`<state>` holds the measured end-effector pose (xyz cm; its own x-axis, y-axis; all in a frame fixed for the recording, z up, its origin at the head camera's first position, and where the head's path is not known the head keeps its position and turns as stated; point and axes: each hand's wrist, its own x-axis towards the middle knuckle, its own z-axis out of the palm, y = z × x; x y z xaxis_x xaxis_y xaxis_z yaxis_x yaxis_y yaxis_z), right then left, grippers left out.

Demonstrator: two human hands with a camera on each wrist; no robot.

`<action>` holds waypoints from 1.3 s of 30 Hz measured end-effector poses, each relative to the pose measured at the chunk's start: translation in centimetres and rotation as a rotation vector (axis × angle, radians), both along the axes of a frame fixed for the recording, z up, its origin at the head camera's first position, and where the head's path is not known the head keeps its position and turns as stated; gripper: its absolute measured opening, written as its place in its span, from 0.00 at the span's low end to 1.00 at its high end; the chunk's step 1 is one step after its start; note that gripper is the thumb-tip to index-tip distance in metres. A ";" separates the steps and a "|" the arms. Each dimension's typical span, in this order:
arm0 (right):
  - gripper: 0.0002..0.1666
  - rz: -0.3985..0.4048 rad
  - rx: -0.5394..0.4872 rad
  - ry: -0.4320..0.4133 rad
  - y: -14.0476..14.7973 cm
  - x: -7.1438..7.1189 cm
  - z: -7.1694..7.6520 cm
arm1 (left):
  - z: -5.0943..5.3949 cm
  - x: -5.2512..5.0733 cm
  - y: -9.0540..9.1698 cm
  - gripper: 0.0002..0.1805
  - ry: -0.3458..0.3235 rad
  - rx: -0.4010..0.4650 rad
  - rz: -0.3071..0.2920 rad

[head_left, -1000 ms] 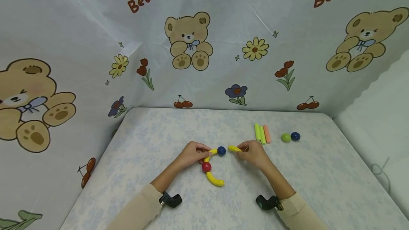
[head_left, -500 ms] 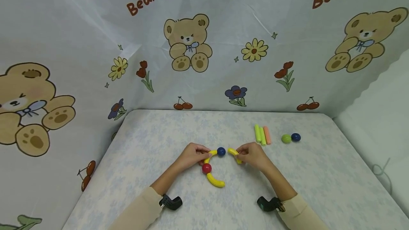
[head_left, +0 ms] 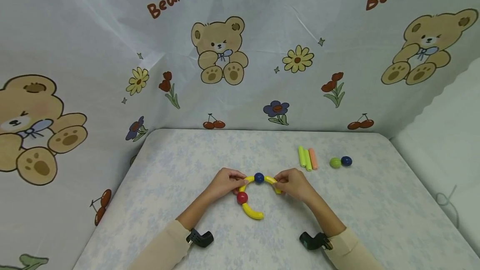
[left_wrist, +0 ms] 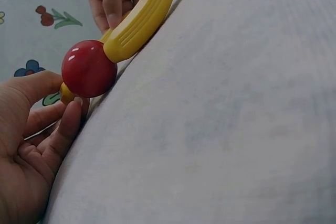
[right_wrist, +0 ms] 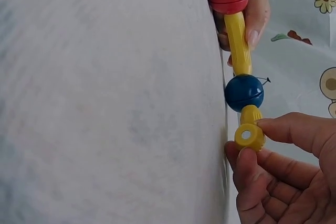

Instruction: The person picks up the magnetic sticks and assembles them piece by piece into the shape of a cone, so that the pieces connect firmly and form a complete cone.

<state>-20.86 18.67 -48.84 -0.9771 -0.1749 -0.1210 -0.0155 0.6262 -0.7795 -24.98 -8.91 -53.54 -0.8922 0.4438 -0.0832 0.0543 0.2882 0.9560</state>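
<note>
Arc (head_left: 269, 180), yellow: right end of the curved chain (head_left: 250, 178), mid-table. Half a second ago it stood apart from the blue ball (head_left: 259, 178); now it touches. Your right hand (head_left: 295, 183) has thumb and fingers clamped on it. In judgement, the chain gains a fifth piece, leaving its near right side to close. Second arc (head_left: 242, 187): left of the ball, clamped in the fingers of your left hand (head_left: 226, 182). Red ball (head_left: 242, 197): nearer. Third arc (head_left: 253, 213): near end, unheld. Far right: three sticks (head_left: 308, 158), green ball (head_left: 335, 162), second blue ball (head_left: 346, 161).
</note>
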 end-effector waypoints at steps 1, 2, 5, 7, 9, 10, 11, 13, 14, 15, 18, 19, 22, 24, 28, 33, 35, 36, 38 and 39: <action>0.08 0.003 0.004 0.001 0.0 0.0 0.0 | 0.0 0.0 0.0 0.15 -0.001 -0.001 0.000; 0.08 0.004 0.008 0.004 0.0 0.0 -0.1 | 0.0 0.0 0.0 0.15 -0.001 0.000 0.001; 0.08 0.003 0.008 0.005 0.0 0.0 -0.1 | -0.1 0.0 -0.1 0.15 -0.002 -0.003 0.002; 0.09 0.016 0.005 0.014 0.1 0.0 -0.1 | -0.1 0.0 -0.1 0.13 0.011 -0.006 -0.004; 0.09 0.029 0.008 0.029 0.2 -0.1 -0.1 | 0.0 0.0 0.0 0.12 0.027 -0.001 -0.012; 0.09 0.036 0.012 0.038 0.3 -0.2 -0.1 | 0.0 0.0 0.0 0.12 0.035 0.002 -0.017; 0.09 0.047 0.021 0.049 0.3 -0.2 -0.1 | 0.1 0.0 0.1 0.11 0.041 0.005 -0.024; 0.10 0.067 0.036 0.066 0.5 -0.3 -0.1 | 0.1 0.0 0.1 0.11 0.041 0.010 -0.042; 0.10 0.078 0.045 0.074 0.5 -0.3 -0.1 | 0.2 0.1 0.1 0.11 0.035 0.013 -0.051; 0.11 0.086 0.049 0.077 0.6 -0.3 -0.2 | 0.2 0.1 0.1 0.11 0.029 0.012 -0.059; 0.13 0.103 0.039 0.080 0.5 -0.2 -0.2 | 0.0 0.1 -0.1 0.12 0.022 0.009 -0.083; 0.13 0.105 0.036 0.084 0.5 -0.2 -0.2 | 0.0 0.1 -0.1 0.13 0.024 0.007 -0.089; 0.12 0.095 0.030 0.094 0.4 -0.1 -0.1 | -0.2 0.0 -0.3 0.14 0.038 -0.001 -0.106; 0.11 0.089 0.038 0.098 0.4 -0.1 0.0 | -0.2 0.0 -0.3 0.14 0.046 -0.011 -0.117; 0.10 0.083 0.057 0.096 0.4 -0.2 0.0 | 0.0 0.0 -0.3 0.16 0.053 -0.007 -0.152; 0.08 0.086 0.054 0.101 0.5 -0.4 -0.2 | 0.4 0.1 -0.4 0.20 0.059 -0.001 -0.196; 0.08 0.087 0.053 0.102 0.5 -0.4 -0.2 | 0.4 0.1 -0.4 0.21 0.062 -0.002 -0.215; 0.08 0.087 0.053 0.103 0.5 -0.4 -0.2 | 0.4 0.1 -0.4 0.22 0.063 -0.005 -0.220; 0.08 0.089 0.050 0.106 0.5 -0.4 -0.3 | 0.2 0.1 -0.4 0.21 0.070 -0.016 -0.217; 0.08 0.092 0.050 0.106 0.5 -0.4 -0.4 | 0.1 0.1 -0.3 0.20 0.072 -0.018 -0.210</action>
<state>-21.27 19.21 -49.21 -0.9651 -0.2604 -0.0292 -0.1548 0.6566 -0.7382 -24.92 -9.25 -53.39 -0.7845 0.6193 -0.0318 0.1828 0.2800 0.9424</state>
